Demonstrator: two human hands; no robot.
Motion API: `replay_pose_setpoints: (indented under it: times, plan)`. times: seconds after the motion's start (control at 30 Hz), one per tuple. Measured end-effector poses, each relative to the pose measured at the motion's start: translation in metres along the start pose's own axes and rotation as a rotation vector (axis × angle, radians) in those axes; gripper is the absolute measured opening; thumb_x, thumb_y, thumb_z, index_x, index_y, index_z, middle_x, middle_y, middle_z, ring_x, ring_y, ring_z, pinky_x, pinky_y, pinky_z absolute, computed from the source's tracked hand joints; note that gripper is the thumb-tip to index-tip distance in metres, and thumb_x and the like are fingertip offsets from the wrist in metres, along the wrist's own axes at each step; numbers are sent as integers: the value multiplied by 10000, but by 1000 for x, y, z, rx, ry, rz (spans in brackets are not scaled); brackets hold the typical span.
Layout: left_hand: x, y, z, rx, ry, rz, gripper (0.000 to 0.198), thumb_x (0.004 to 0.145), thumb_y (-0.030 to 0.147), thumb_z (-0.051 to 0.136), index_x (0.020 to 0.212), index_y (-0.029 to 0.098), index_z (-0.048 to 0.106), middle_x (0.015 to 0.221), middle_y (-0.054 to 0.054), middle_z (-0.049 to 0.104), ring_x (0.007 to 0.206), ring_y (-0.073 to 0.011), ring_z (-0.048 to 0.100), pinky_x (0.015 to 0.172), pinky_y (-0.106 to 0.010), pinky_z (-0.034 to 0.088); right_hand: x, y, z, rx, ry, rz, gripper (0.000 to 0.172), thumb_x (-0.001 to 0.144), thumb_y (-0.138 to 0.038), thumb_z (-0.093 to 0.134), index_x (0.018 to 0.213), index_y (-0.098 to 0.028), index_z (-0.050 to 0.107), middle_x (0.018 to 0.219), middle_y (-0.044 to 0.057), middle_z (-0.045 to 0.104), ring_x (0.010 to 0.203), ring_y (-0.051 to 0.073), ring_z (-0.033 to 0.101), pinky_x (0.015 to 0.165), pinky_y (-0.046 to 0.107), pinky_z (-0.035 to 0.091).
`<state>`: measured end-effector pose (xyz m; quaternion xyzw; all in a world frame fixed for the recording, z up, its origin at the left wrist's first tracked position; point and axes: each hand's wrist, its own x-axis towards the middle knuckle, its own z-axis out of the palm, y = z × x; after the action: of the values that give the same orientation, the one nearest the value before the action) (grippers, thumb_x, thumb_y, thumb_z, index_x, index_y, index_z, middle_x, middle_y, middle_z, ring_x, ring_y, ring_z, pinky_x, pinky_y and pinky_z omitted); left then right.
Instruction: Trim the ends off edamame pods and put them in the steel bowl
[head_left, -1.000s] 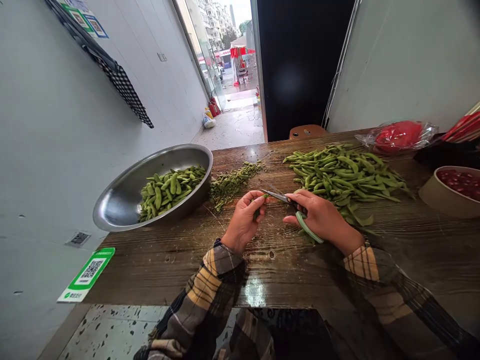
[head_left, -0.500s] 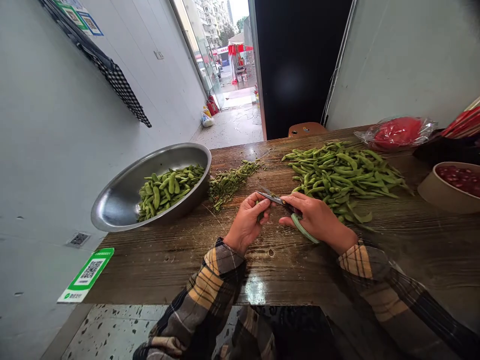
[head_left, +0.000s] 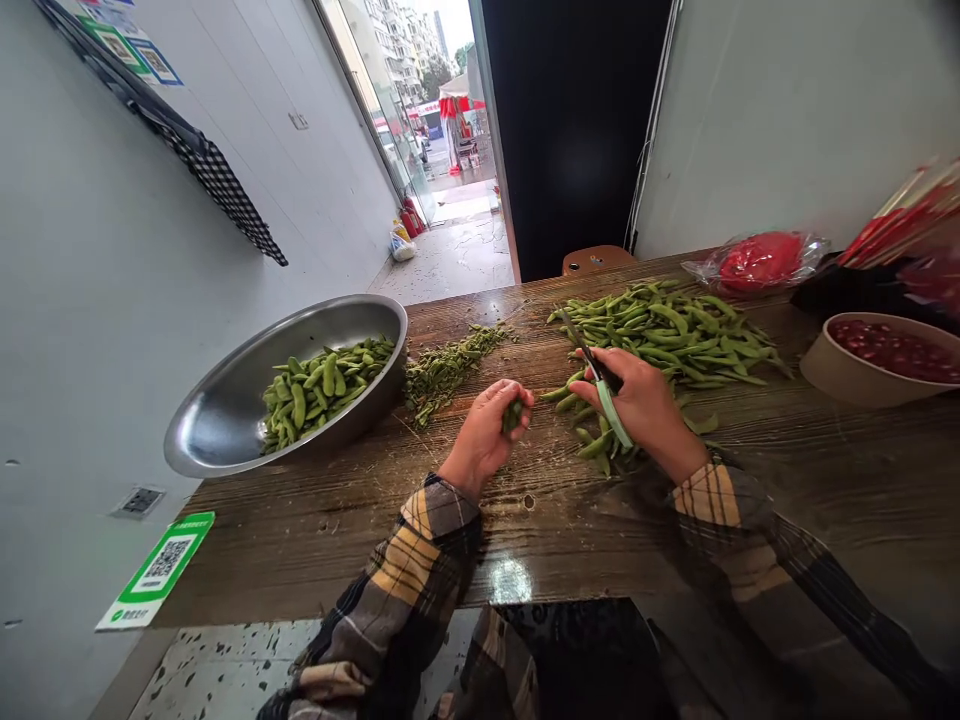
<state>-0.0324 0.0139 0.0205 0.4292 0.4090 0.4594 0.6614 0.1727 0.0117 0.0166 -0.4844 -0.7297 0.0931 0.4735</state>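
Green pods show between the curled fingers of my left hand (head_left: 495, 425), held above the middle of the wooden table (head_left: 360, 540). My right hand (head_left: 637, 400) grips scissors (head_left: 611, 405) with pale green handles, their blades pointing up and away over the near left edge of the pod pile (head_left: 682, 330). A few pods lie under and beside my right hand. Pods also fill part of the steel bowl (head_left: 217, 400) at the left, which is tilted. Between bowl and pile lies a heap of small green trimmings (head_left: 450, 370).
At the right stands a tub of dark red pieces (head_left: 892, 350). Behind it are a red item in clear plastic (head_left: 765, 262) and red-wrapped sticks (head_left: 900, 215). A green QR card (head_left: 157, 570) sits at the table's left front corner. A stool (head_left: 596, 260) stands beyond the table.
The scissors have moved right, away from my left hand, and now point up over the pods. Some pods near my right hand have shifted toward me. The view has turned slightly right.
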Motion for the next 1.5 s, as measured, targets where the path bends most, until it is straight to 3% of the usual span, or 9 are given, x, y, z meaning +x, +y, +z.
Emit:
replay_pose_setpoints:
  times: [0.1, 0.27, 0.43, 0.53, 0.77, 0.9, 1.2, 1.5]
  plan:
    - [17, -5, 5, 410, -1, 141, 175, 761, 325, 629, 771, 153, 603, 610, 33, 494, 493, -66, 382, 452, -207, 251, 2, 1, -1, 12, 27, 10, 397, 829, -422, 637, 1135, -170, 632, 888, 85, 686, 843, 255, 644, 778, 398, 505]
    - [49, -17, 15, 1132, 23, 342, 96, 765, 232, 601, 745, 155, 655, 696, -20, 596, 669, -137, 503, 630, -258, 362, 1, 4, 3, 19, 21, -3, 402, 828, -405, 638, 1147, -161, 623, 957, 109, 688, 901, 263, 643, 810, 398, 501]
    - [60, -22, 19, 1408, 11, 334, 97, 770, 239, 594, 736, 162, 643, 790, -57, 605, 729, -166, 513, 635, -274, 345, 0, 7, 5, 20, -11, -25, 405, 831, -378, 634, 1165, -150, 608, 1009, 121, 681, 925, 263, 644, 813, 389, 507]
    - [55, -19, 12, 1313, -8, 327, 68, 735, 194, 618, 684, 150, 608, 722, -29, 562, 686, -141, 473, 618, -261, 323, 0, 6, 5, 9, -11, -21, 386, 834, -376, 629, 1159, -169, 607, 1009, 110, 682, 917, 262, 647, 791, 383, 511]
    - [12, 0, -8, 382, -105, 39, 283, 741, 391, 689, 845, 146, 592, 632, 35, 490, 526, -62, 379, 475, -199, 239, 0, 2, 4, -12, -44, -27, 388, 841, -396, 628, 1159, -174, 612, 1017, 115, 682, 920, 266, 649, 792, 385, 509]
    - [-1, 2, -9, 88, -112, -24, 334, 722, 373, 724, 924, 150, 580, 754, -7, 597, 512, -46, 408, 433, -180, 211, -3, 0, 4, -36, -127, -26, 394, 844, -400, 625, 1164, -170, 611, 1032, 113, 676, 923, 265, 647, 778, 380, 510]
    - [-3, 3, -11, 85, -104, 40, 292, 785, 389, 674, 870, 124, 587, 747, -37, 639, 486, -34, 403, 410, -165, 211, -8, -10, 0, -98, -383, -34, 439, 800, -374, 692, 1195, -210, 596, 997, 50, 651, 735, 177, 617, 669, 306, 484]
    - [-10, 5, -6, 159, -136, 129, 262, 828, 386, 623, 877, 129, 623, 750, -32, 629, 515, -40, 386, 458, -181, 260, -8, -13, 0, -83, -490, -77, 477, 789, -411, 700, 1212, -223, 588, 934, 24, 611, 698, 156, 576, 630, 280, 454]
